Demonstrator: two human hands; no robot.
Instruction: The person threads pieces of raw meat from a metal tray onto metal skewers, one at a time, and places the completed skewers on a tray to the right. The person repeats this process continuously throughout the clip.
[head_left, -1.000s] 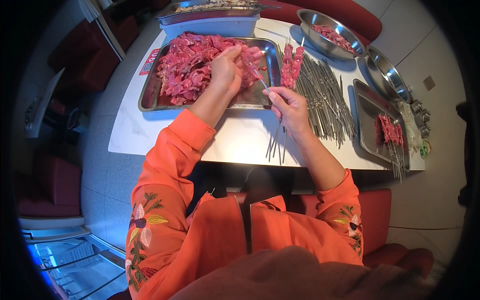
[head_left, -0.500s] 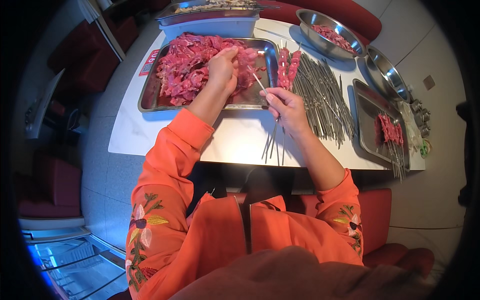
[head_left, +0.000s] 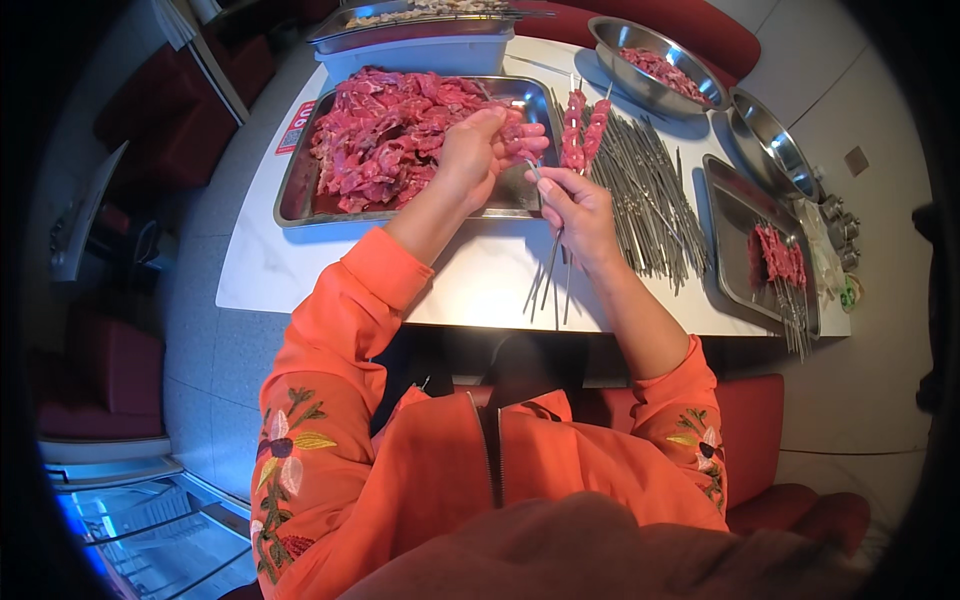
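White bench (head_left: 480, 290) carries a steel tray (head_left: 300, 190) of raw meat (head_left: 385, 140). Left hand (head_left: 475, 150) pinches a meat strip (head_left: 525, 145); at its four o'clock, right hand (head_left: 575, 210) grips metal skewers (head_left: 552, 275).

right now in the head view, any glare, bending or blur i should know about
Head view: fisheye bends the white table edge and blacks out the corners; daylight glints off the steel bowl and the meat tray rim; left hand and right hand look sharp; a bright blue patch sits lower left.
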